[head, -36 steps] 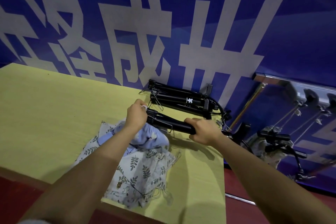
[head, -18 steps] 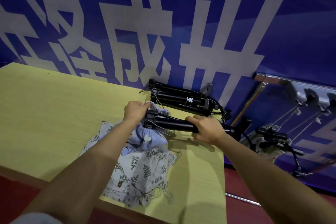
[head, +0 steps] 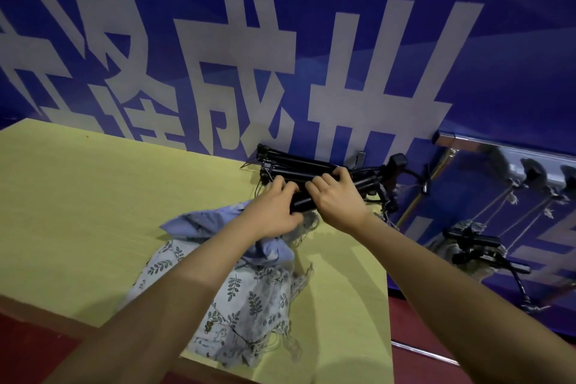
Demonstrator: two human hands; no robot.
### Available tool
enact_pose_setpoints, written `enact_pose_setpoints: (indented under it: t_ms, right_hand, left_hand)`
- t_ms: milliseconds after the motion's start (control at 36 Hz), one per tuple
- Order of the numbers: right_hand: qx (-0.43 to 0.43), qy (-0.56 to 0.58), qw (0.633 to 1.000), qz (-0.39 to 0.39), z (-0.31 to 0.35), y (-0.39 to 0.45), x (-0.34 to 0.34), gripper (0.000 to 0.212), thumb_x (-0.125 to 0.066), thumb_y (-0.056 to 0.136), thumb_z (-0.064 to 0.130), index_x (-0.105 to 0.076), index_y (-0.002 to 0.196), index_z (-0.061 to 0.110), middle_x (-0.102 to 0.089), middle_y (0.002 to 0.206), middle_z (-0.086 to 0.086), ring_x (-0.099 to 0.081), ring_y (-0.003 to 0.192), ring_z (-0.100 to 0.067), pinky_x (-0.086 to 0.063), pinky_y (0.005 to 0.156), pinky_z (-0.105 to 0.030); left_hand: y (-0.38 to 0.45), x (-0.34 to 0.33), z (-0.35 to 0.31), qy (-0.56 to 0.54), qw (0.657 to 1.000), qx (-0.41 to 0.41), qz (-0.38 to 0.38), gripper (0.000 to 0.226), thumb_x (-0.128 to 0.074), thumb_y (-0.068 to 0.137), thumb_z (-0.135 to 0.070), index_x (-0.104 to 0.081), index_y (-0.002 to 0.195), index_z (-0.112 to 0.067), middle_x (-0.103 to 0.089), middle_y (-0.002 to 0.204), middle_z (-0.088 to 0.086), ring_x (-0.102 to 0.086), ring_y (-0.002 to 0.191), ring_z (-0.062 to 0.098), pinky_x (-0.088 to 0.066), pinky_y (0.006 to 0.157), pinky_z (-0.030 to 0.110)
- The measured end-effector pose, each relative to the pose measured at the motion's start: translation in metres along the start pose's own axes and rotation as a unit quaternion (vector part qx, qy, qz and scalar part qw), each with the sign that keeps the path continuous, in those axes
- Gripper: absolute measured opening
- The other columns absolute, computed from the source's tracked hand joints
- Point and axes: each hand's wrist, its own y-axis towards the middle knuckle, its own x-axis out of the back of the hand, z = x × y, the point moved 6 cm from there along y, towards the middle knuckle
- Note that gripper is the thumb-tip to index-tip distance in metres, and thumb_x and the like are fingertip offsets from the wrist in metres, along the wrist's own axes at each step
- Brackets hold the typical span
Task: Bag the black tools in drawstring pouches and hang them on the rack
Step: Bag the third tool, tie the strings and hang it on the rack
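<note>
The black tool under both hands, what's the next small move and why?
Probably lift one black tool off the stack and toward the blue pouch. Both the left hand and right hand already rest on it, and it isn't bagged yet.

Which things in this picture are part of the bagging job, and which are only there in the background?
Part of the job:
- black tool, gripped by left hand and right hand
- stack of black tools
- blue pouch
- leaf-print pouches
- rack, bagged tool hanging

Only there:
- yellow table
- blue banner
</note>
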Motion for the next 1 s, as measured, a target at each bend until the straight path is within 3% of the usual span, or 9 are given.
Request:
enact_pose_setpoints:
  t_ms: [111, 250, 389, 472, 583, 639, 750, 861, 1000]
  right_hand:
    - [0.023, 0.011, 0.997, -0.076, 0.0, 0.006, 0.009, 0.023, -0.065, 0.073, 0.008, -0.067, 0.096, 0.01, -0.061, 0.077, -0.002, -0.06, 0.074, -0.024, -0.029, 0.095, -0.047]
    - [-0.014, 0.045, 0.988, -0.145, -0.002, 0.005, 0.013, 0.046, -0.069, 0.074, 0.02, -0.058, 0.118, 0.014, -0.062, 0.122, -0.003, -0.05, 0.111, -0.023, -0.028, 0.095, -0.037]
    - [-0.035, 0.1, 0.972, -0.209, -0.002, -0.005, 0.02, 0.035, -0.063, 0.079, 0.025, -0.047, 0.109, 0.015, -0.055, 0.107, -0.005, -0.041, 0.09, -0.023, -0.029, 0.078, -0.033]
    - [-0.112, 0.209, 0.963, -0.131, -0.004, -0.006, 0.008, 0.026, -0.053, 0.086, 0.029, -0.049, 0.106, 0.013, -0.057, 0.096, -0.007, -0.048, 0.085, -0.026, -0.027, 0.074, -0.033]
    - [-0.205, 0.374, 0.898, 0.112, 0.004, -0.005, -0.032, 0.056, -0.058, 0.089, 0.04, -0.041, 0.137, 0.017, -0.045, 0.13, -0.006, -0.04, 0.119, -0.028, -0.028, 0.097, -0.037]
    - [-0.204, 0.415, 0.868, 0.182, 0.015, -0.002, -0.042, 0.06, -0.061, 0.086, 0.046, -0.042, 0.137, 0.022, -0.045, 0.134, -0.005, -0.037, 0.124, -0.027, -0.027, 0.099, -0.039]
    - [-0.196, 0.477, 0.828, 0.219, 0.028, 0.003, -0.047, 0.029, -0.062, 0.087, 0.043, -0.065, 0.107, 0.024, -0.066, 0.111, 0.006, -0.054, 0.109, -0.017, -0.025, 0.092, -0.035]
    - [-0.2, 0.558, 0.772, 0.227, 0.035, 0.001, -0.044, 0.013, -0.057, 0.089, 0.034, -0.064, 0.078, 0.034, -0.07, 0.093, 0.009, -0.059, 0.096, -0.011, -0.029, 0.1, -0.039]
    - [-0.201, 0.583, 0.754, 0.225, 0.039, 0.002, -0.04, 0.02, -0.063, 0.084, 0.045, -0.067, 0.086, 0.025, -0.068, 0.1, 0.007, -0.055, 0.102, -0.011, -0.02, 0.094, -0.037]
  left_hand:
    - [0.003, 0.003, 0.004, 0.134, 0.989, -0.019, -0.054, 0.054, -0.057, 0.083, -0.046, -0.04, 0.121, -0.012, -0.041, 0.119, 0.008, -0.042, 0.111, 0.026, -0.043, 0.083, 0.037]
    - [0.01, 0.008, 0.011, 0.16, 0.981, 0.032, -0.109, 0.049, -0.06, 0.085, -0.04, -0.043, 0.119, -0.01, -0.05, 0.121, 0.008, -0.044, 0.113, 0.026, -0.04, 0.087, 0.034]
    - [0.009, 0.019, 0.027, 0.112, 0.977, 0.072, -0.168, 0.045, -0.06, 0.087, -0.038, -0.044, 0.118, -0.009, -0.052, 0.118, 0.008, -0.045, 0.111, 0.027, -0.039, 0.086, 0.033]
    - [0.005, 0.027, 0.033, 0.046, 0.974, 0.077, -0.207, 0.045, -0.059, 0.088, -0.04, -0.047, 0.117, -0.007, -0.054, 0.113, 0.009, -0.045, 0.108, 0.027, -0.038, 0.084, 0.032]
    - [-0.002, 0.034, 0.034, -0.022, 0.968, 0.079, -0.236, 0.04, -0.056, 0.09, -0.038, -0.048, 0.109, -0.004, -0.054, 0.107, 0.011, -0.044, 0.103, 0.027, -0.038, 0.081, 0.033]
    - [-0.005, 0.037, 0.034, -0.058, 0.965, 0.078, -0.242, 0.038, -0.057, 0.09, -0.037, -0.048, 0.107, -0.003, -0.053, 0.105, 0.011, -0.043, 0.101, 0.026, -0.038, 0.08, 0.033]
    - [-0.011, 0.04, 0.039, -0.124, 0.953, 0.1, -0.257, 0.036, -0.057, 0.09, -0.033, -0.047, 0.107, -0.003, -0.05, 0.103, 0.011, -0.04, 0.1, 0.024, -0.038, 0.079, 0.033]
    - [-0.012, 0.038, 0.048, -0.177, 0.936, 0.128, -0.277, 0.037, -0.057, 0.091, -0.033, -0.047, 0.109, -0.003, -0.049, 0.103, 0.01, -0.038, 0.098, 0.022, -0.036, 0.08, 0.032]
    - [-0.012, 0.035, 0.052, -0.208, 0.92, 0.152, -0.295, 0.037, -0.057, 0.091, -0.033, -0.047, 0.108, -0.002, -0.047, 0.101, 0.009, -0.034, 0.096, 0.018, -0.036, 0.082, 0.033]
